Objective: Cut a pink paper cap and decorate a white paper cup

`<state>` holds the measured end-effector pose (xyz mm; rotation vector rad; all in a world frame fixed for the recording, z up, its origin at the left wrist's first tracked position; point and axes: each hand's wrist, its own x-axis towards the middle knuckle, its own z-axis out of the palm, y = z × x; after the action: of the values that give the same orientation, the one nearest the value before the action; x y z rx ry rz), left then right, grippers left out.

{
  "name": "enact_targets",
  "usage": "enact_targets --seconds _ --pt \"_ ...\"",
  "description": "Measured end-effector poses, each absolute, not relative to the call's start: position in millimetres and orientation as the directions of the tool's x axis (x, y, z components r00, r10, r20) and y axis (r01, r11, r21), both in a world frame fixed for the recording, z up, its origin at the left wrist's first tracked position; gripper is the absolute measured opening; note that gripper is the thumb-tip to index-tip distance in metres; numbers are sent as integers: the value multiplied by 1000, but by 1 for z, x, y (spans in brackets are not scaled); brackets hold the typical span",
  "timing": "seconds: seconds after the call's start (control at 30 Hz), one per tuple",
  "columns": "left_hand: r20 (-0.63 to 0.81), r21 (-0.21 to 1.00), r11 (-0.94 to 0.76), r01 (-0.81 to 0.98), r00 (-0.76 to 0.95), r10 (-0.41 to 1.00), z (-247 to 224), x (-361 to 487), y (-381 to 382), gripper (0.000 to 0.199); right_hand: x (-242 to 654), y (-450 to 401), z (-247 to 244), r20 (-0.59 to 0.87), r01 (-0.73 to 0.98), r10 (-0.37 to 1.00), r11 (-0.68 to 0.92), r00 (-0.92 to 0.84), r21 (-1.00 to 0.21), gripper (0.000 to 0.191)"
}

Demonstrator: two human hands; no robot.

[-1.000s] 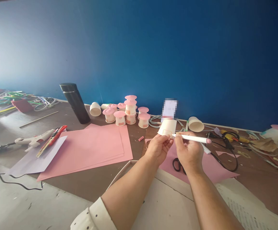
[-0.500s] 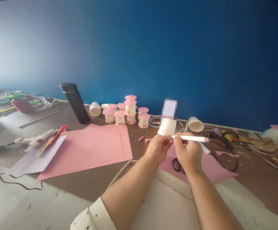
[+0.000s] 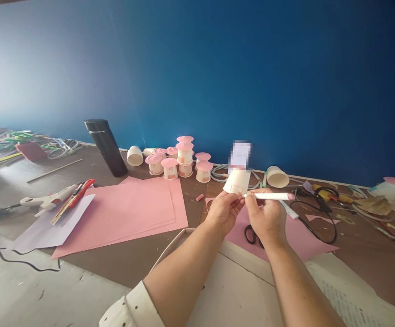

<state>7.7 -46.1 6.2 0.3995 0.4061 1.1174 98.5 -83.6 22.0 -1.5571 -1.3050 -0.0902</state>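
Head view: right of the houses (image 3: pixel 185 154), the left hand (image 3: pixel 225 211) grasps the cup (image 3: pixel 237 178), the right hand (image 3: pixel 267 214) the marker (image 3: pixel 272 196); the step seems to be outlining, and the next stroke wants a steady cup.

Whether the white marker (image 3: pixel 274 196) touches the paper cup (image 3: pixel 236 179) is too small to tell. The right forearm (image 3: pixel 292 268) partly hides the scissors (image 3: pixel 246 236) (only the handles show). Pixelation blurs the upright panel (image 3: pixel 240 155); the bottom edge crops the polka-dot sleeve (image 3: pixel 132 309).
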Motion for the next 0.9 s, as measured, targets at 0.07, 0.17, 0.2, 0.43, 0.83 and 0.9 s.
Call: enact_targets --seconds 0.07,0.17,0.2,0.43,0.83,0.9 --pt "-117 494 388 -778 383 916 7 7 -46 14 98 -84 21 626 740 665 160 408 -653 13" --pt "-123 459 399 -794 388 914 9 6 -46 13 99 -84 21 631 680 625 209 460 -703 14" --pt "-135 446 402 -800 384 913 10 6 -46 13 100 -84 21 626 647 603 224 495 -728 15" --pt "-232 411 432 -803 366 901 13 7 -48 16 105 -83 26 527 459 554 271 644 -846 25" --pt "-132 526 400 -750 392 910 8 9 -50 21 104 -83 20 597 518 594 325 539 -791 22" --pt "-108 555 387 -737 397 911 7 9 -51 22 103 -85 21 617 551 594 321 516 -770 19"
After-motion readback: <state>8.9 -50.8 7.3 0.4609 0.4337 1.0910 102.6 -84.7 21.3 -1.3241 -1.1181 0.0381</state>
